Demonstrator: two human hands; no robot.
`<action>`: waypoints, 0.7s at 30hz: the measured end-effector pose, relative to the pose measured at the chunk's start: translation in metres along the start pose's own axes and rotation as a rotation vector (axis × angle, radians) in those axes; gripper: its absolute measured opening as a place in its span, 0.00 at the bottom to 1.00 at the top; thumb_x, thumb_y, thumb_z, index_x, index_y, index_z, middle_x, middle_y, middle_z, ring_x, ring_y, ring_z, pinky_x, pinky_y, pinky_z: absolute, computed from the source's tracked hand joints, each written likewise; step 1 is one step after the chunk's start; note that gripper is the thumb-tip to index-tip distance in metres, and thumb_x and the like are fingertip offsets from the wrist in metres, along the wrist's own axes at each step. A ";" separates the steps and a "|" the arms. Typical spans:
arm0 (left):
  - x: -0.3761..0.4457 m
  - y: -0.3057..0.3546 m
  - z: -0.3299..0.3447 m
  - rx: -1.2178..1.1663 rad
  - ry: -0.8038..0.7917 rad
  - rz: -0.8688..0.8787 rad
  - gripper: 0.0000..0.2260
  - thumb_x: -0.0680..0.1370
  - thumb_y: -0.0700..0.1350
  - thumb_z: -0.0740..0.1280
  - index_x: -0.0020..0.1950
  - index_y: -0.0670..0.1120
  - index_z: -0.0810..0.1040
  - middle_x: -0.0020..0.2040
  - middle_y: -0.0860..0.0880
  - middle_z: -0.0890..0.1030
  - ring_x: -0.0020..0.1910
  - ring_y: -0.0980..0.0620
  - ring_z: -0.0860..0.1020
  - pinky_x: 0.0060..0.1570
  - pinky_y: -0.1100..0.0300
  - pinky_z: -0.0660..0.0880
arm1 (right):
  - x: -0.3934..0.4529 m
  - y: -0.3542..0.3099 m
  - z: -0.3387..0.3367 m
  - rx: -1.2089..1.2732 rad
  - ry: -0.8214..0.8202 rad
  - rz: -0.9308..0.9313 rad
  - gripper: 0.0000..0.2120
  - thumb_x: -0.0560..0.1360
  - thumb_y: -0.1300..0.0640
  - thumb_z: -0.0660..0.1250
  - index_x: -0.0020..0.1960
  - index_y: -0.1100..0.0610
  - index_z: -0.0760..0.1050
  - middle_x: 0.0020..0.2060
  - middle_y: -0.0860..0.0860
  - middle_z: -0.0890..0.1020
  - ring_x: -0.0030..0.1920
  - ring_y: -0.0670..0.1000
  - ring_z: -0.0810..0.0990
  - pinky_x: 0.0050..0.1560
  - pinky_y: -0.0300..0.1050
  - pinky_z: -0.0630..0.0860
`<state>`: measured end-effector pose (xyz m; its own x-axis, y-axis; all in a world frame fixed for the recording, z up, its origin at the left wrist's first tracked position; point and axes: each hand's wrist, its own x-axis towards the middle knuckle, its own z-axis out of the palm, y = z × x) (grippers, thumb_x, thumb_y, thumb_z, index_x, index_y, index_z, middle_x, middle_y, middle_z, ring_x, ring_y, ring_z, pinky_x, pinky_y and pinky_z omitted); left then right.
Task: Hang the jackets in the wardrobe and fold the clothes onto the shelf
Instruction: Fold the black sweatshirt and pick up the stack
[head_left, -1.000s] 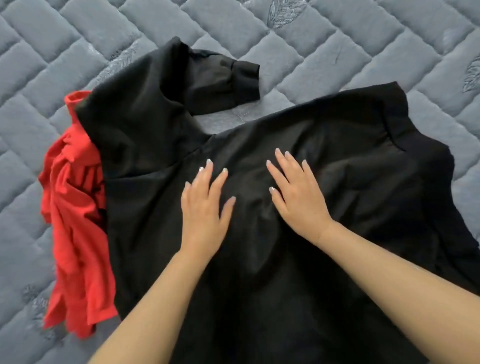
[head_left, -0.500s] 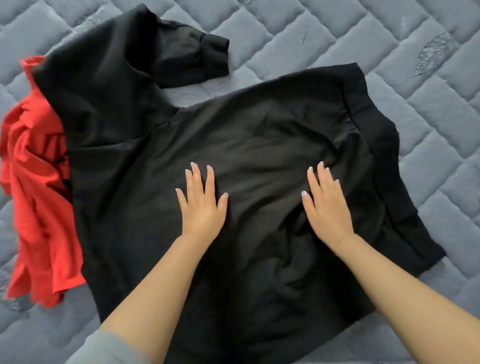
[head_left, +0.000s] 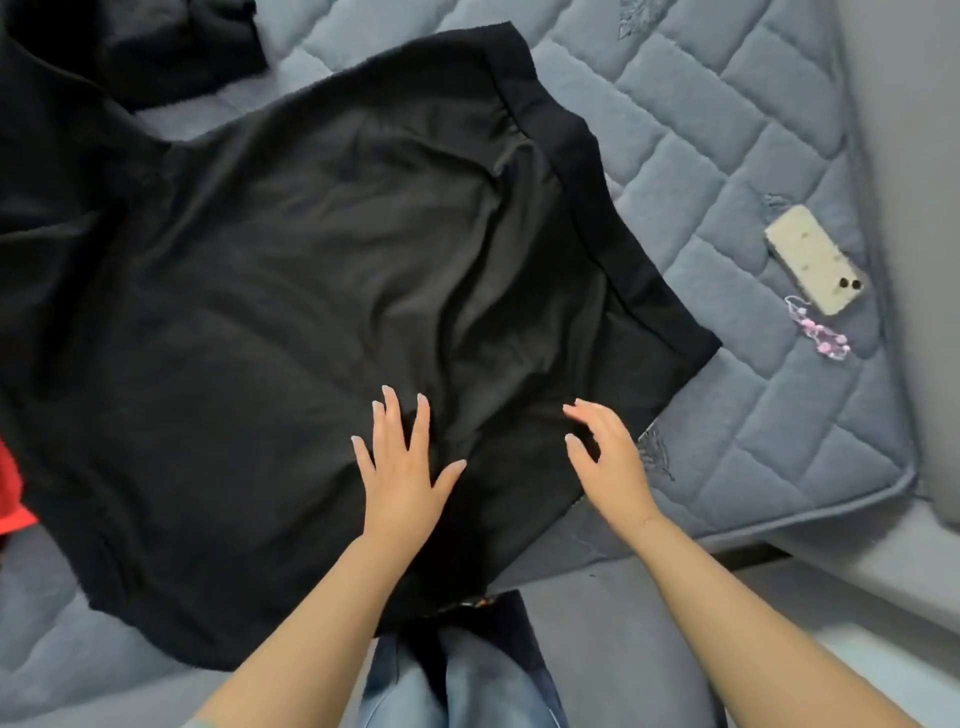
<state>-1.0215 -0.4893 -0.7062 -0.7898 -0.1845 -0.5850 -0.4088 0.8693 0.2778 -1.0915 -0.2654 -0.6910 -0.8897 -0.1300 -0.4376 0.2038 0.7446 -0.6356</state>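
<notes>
Both hands have been slid toward the hem of the soft, limp black cotton garment (head_left: 322, 291) on the grey quilted mattress (head_left: 727, 156): left hand (head_left: 402, 467) pressed flat, spread; right hand (head_left: 605, 457) lifted, loosely open; best gripped at hem corners.

Head camera looks steeply down, close over mattress (head_left: 727, 130).

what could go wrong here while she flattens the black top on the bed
The phone with its bead strap lies near the mattress edge; a wide sweep of the right hand or the cloth might knock it off. The black top has creases near its hem, which could get folded in. Its lower corner hangs past the bed, so it may slide.
</notes>
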 end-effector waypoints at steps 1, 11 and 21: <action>-0.004 0.007 0.001 -0.010 0.020 0.023 0.38 0.79 0.62 0.58 0.80 0.50 0.40 0.78 0.43 0.32 0.78 0.43 0.36 0.75 0.41 0.43 | -0.001 0.004 -0.007 0.101 0.101 0.092 0.15 0.79 0.63 0.64 0.64 0.55 0.74 0.62 0.47 0.73 0.62 0.47 0.73 0.65 0.46 0.71; -0.024 0.100 0.066 -0.088 -0.125 0.033 0.50 0.70 0.69 0.67 0.76 0.63 0.32 0.73 0.50 0.21 0.71 0.46 0.22 0.69 0.33 0.33 | 0.062 0.053 -0.070 0.372 0.308 0.514 0.30 0.70 0.40 0.73 0.57 0.64 0.74 0.45 0.51 0.76 0.47 0.50 0.76 0.55 0.51 0.74; -0.036 0.162 0.103 0.087 0.088 -0.067 0.39 0.76 0.41 0.67 0.79 0.62 0.49 0.80 0.45 0.37 0.78 0.40 0.39 0.71 0.34 0.52 | 0.047 0.110 -0.116 0.657 0.152 0.585 0.10 0.77 0.51 0.69 0.45 0.58 0.76 0.42 0.52 0.80 0.38 0.50 0.78 0.39 0.47 0.81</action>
<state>-1.0118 -0.2942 -0.7186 -0.8004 -0.2797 -0.5302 -0.4238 0.8896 0.1704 -1.1589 -0.1138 -0.7074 -0.6051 0.2763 -0.7467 0.7936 0.1332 -0.5937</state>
